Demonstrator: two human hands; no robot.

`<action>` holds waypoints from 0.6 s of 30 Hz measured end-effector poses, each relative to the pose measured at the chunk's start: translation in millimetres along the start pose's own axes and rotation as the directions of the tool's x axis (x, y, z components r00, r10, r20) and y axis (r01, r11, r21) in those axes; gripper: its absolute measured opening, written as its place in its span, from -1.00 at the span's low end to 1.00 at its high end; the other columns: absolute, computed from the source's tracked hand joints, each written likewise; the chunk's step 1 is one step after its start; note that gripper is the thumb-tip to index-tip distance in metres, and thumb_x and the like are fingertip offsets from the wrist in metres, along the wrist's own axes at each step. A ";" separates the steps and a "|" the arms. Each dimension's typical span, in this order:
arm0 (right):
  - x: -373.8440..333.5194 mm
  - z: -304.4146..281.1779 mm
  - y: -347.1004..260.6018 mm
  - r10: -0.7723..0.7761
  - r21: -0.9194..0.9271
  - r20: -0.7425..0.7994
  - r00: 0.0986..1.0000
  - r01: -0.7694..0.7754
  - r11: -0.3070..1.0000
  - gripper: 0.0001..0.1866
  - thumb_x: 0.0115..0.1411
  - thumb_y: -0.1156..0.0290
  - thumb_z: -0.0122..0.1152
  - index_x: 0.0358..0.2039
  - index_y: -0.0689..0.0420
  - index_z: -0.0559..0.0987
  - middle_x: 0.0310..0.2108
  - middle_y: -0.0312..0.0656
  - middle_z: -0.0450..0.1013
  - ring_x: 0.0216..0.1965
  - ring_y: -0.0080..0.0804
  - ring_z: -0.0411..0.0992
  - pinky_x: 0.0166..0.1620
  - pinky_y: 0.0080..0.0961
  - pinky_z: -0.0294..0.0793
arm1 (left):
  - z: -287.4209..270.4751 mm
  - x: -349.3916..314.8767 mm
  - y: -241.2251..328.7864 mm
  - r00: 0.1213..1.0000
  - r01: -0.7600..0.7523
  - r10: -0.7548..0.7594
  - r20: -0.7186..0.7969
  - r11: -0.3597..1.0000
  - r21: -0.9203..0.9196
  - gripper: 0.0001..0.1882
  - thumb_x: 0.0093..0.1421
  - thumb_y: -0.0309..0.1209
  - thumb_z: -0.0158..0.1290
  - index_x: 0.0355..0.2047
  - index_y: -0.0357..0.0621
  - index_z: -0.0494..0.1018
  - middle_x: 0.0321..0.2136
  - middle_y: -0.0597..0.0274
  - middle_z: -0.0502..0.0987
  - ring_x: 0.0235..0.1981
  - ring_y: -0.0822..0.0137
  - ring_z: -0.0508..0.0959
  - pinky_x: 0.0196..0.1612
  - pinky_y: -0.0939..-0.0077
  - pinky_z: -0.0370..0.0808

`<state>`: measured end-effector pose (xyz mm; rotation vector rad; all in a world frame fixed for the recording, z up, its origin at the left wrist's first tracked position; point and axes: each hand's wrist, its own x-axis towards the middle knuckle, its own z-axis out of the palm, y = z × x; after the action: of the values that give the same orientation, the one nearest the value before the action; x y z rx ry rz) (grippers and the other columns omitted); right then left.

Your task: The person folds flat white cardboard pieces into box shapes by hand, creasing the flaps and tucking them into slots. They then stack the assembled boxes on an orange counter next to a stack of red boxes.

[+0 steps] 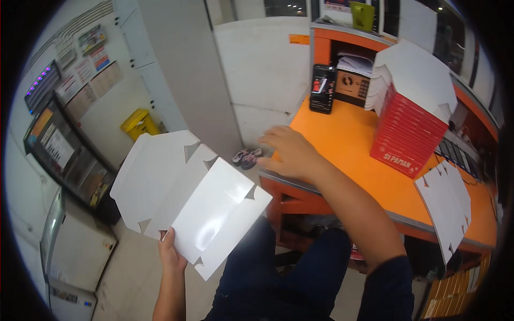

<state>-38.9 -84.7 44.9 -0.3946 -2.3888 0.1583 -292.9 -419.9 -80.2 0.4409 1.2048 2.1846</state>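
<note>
Orange-topped desk point(342, 139) filling the right of the frame, with a white carton blank point(187, 195) lying left of centre, held by one hand.

A tall stack of red-and-white cartons point(409, 134) is standing at the upper right, and a second flat blank point(447, 206) is overhanging the desk's front edge below it. The held blank's long axis is running from upper left to lower right, its right-hand corner sitting near the desk's edge; open floor point(131, 267) is showing to its lower left. The right hand point(289, 152) is hovering just right of centre, apparently gripping nothing, fingers loosely parted; the blank is lying to its lower left, apart. The left hand point(171, 251) is the nearer, pinching the blank's lower edge.
</note>
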 end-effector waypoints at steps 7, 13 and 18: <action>27.0 38.2 13.6 0.003 0.009 0.512 0.859 -0.009 1.000 -0.40 0.33 -0.16 0.05 -0.38 0.13 0.75 -0.23 -0.03 0.62 0.02 -0.08 0.47 0.31 -0.10 0.24 | -47.4 -69.1 40.7 0.954 -0.102 0.124 -0.271 0.990 0.093 -0.54 0.39 -0.42 0.05 0.26 -0.11 0.27 0.08 0.03 0.50 0.10 0.06 0.55 0.18 0.08 0.53; 23.8 40.1 11.9 -0.070 0.062 0.447 0.892 0.047 0.997 -0.45 0.34 -0.09 0.06 -0.47 0.13 0.70 -0.33 -0.06 0.60 -0.08 -0.06 0.47 0.20 -0.09 0.30 | -20.4 -82.1 47.7 0.923 -0.185 0.193 -0.333 0.981 0.058 -0.57 0.38 -0.41 0.08 0.22 -0.14 0.30 0.04 0.05 0.52 0.08 0.08 0.56 0.15 0.10 0.55; 25.3 45.7 25.0 -0.069 0.039 0.428 0.901 0.057 0.998 -0.50 0.35 -0.01 0.09 -0.50 0.14 0.69 -0.40 -0.03 0.58 -0.14 0.00 0.48 0.15 -0.08 0.34 | -15.9 -97.7 29.6 0.913 -0.216 0.206 -0.351 0.976 0.012 -0.65 0.38 -0.43 0.09 0.11 -0.23 0.31 0.00 0.02 0.52 0.03 0.09 0.59 0.11 0.12 0.58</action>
<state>-81.2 -53.1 21.2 -0.2906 -2.8282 0.2703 -236.9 -505.2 -63.8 0.1774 1.3626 2.5422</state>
